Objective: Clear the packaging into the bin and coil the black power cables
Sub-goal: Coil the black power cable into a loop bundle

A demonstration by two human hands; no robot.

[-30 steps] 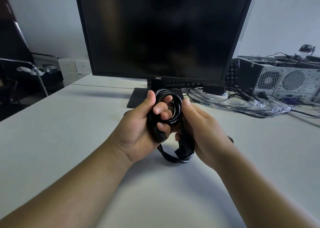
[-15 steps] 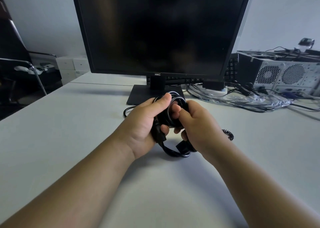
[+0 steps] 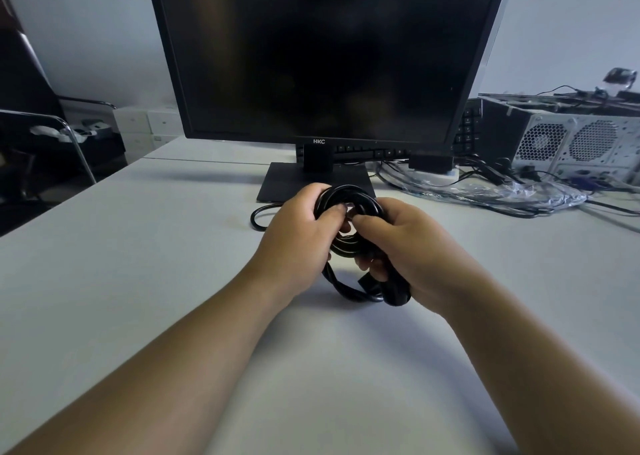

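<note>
A black power cable [image 3: 351, 200], wound into a small coil, is held just above the white table [image 3: 138, 264] in front of the monitor base. My left hand [image 3: 298, 243] grips the coil's left side with the thumb across its top. My right hand [image 3: 405, 246] grips the right side, and the cable's black plug [image 3: 394, 290] sticks out below it. A loose loop of the cable [image 3: 258, 217] trails on the table to the left. Clear plastic packaging [image 3: 540, 195] lies crumpled at the back right among other cables.
A black monitor [image 3: 325, 56] on a square base [image 3: 287, 181] stands directly behind my hands. A computer case [image 3: 575, 143] and tangled cables sit at the back right, with a keyboard behind the screen. A chair [image 3: 45, 136] stands off the table's left edge.
Both hands have moved slightly forward toward the monitor base with the coil. My right thumb has come in over the coil's middle, close to my left fingers.
</note>
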